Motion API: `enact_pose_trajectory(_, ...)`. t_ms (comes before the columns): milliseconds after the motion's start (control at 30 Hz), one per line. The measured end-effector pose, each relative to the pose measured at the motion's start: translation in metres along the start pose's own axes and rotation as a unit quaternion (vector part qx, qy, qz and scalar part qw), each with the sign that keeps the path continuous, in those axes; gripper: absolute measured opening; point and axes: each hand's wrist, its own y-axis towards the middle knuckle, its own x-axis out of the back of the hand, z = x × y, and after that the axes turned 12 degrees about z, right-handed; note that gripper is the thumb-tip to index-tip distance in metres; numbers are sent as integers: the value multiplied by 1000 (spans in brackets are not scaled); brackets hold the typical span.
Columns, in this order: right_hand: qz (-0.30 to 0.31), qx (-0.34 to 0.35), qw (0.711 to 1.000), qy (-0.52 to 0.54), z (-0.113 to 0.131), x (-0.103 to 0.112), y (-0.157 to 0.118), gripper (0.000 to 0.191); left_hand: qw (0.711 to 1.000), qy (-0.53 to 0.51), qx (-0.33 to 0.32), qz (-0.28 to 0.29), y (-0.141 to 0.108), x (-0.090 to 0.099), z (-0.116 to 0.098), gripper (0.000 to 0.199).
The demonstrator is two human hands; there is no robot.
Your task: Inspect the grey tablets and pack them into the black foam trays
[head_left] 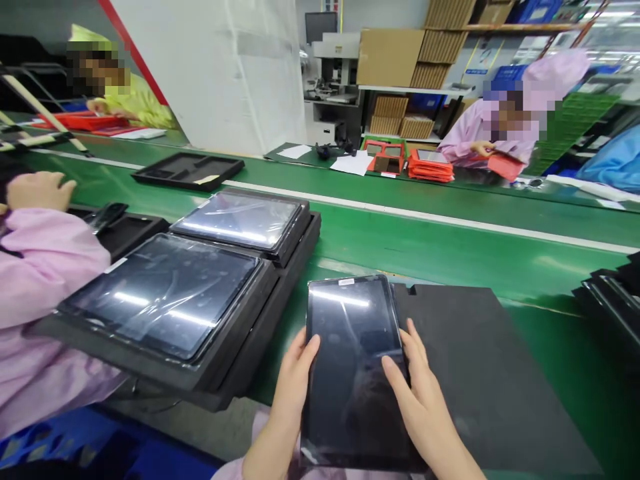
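Observation:
A dark tablet (353, 400) with a small white label near its top edge is held upright in front of me, between both hands. My left hand (293, 380) grips its left edge, the thumb over the front. On the right edge, my right hand (423, 387) holds it, thumb on the screen and fingers along the side. Behind and to the right of the tablet lies a flat black foam sheet (485, 360). To the left, film-covered tablets (170, 293) rest on stacked black foam trays (245, 347).
The green bench (500, 267) runs across the view. At the left edge is a co-worker's pink sleeve (45, 267) beside a black tray (130, 233). Another black tray (187, 170) lies farther back. Stacked dark items (615, 313) stand at the right. People work across the bench.

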Motion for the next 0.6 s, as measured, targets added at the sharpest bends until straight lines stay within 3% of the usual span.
enact_pose_trajectory(100,1,7,999,-49,-2,8,6,102,1000,5,-11,19,1,-8,3,71)
enact_pose_trajectory(167,5,19,999,-35,-8,13,9,93,999,13,-22,21,0,-10,3,71)
enact_pose_trajectory(267,4,69,995,70,-19,13,10,67,998,32,-49,12,-8,-10,-2,72)
enact_pose_trajectory(333,-14,92,976,196,-20,9,8,59,996,39,-81,18,-17,-12,-12,87)
enact_pose_trajectory(400,-43,91,947,304,-12,8,6,67,991,49,-114,45,-27,-17,-29,103)
enact_pose_trajectory(467,-45,81,934,345,5,10,7,81,985,66,-135,78,-33,-27,-49,109)
enact_pose_trajectory(600,-34,64,952,296,49,30,15,79,971,85,-178,134,-26,-51,-83,112)
